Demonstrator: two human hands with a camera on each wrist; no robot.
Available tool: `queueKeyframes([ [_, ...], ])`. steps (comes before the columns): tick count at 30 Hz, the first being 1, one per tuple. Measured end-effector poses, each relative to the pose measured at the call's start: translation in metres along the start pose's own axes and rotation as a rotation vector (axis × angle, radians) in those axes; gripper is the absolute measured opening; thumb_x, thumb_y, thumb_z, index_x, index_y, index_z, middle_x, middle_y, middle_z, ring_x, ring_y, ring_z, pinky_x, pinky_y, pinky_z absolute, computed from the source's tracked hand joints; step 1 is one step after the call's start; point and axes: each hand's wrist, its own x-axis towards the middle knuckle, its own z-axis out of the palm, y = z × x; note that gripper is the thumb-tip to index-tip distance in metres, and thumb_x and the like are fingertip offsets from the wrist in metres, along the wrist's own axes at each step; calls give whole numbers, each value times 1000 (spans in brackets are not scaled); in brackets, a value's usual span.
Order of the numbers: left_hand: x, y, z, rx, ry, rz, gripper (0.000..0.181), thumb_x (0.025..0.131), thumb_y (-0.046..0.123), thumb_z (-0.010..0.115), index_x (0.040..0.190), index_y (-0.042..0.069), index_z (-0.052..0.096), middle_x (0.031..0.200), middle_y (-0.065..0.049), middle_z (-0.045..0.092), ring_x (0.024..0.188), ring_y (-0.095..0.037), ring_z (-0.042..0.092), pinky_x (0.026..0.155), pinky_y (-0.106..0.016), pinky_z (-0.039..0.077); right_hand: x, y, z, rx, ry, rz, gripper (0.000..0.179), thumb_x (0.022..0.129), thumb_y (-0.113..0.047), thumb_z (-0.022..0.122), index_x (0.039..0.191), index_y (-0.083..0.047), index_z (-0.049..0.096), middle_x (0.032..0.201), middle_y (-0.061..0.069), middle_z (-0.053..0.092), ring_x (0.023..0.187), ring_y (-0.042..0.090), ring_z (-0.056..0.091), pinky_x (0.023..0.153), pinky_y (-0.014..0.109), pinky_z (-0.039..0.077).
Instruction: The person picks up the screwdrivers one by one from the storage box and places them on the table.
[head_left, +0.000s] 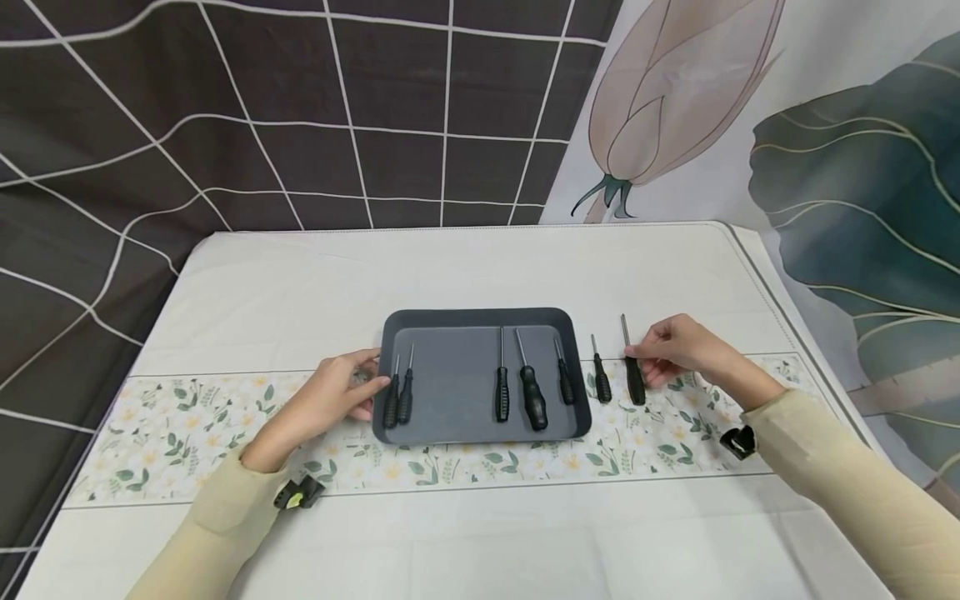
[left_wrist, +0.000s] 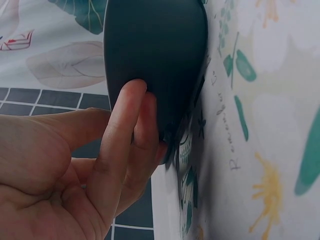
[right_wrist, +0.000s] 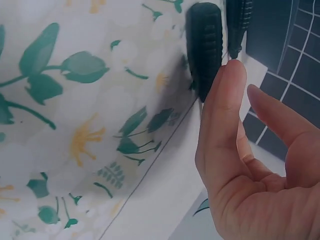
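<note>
My left hand (head_left: 337, 390) holds the left edge of a dark grey tray (head_left: 450, 317), thumb at the rim and fingers against the outer wall (left_wrist: 155, 50). Inside the tray lie several black-handled screwdrivers, two at the left and three toward the right, among them a thick-handled screwdriver (head_left: 533, 398). On the cloth just right of the tray is a small screwdriver (head_left: 602, 383). Beside it lies a longer screwdriver (head_left: 634, 379); my right hand (head_left: 678, 350) is at the top of its handle (right_wrist: 204, 45), fingers nearly straight and thumb apart from the index finger.
A white tablecloth (head_left: 480, 517) with a flowered band covers the table. Behind its far edge hangs a dark curtain (head_left: 397, 167) with white grid lines. A cloth printed with large leaves (head_left: 877, 192) hangs at the right.
</note>
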Motion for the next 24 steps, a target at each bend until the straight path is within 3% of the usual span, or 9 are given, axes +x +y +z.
queueKeyframes([
  [24,0,0,1,-34,1,-11,57,101,11,61,145,-14,36,120,-29,60,60,-15,69,56,-24,60,0,-36,15,57,-112,-69,21,95,-12,70,89,7,63,72,12,67,61,20,69,65,41,63],
])
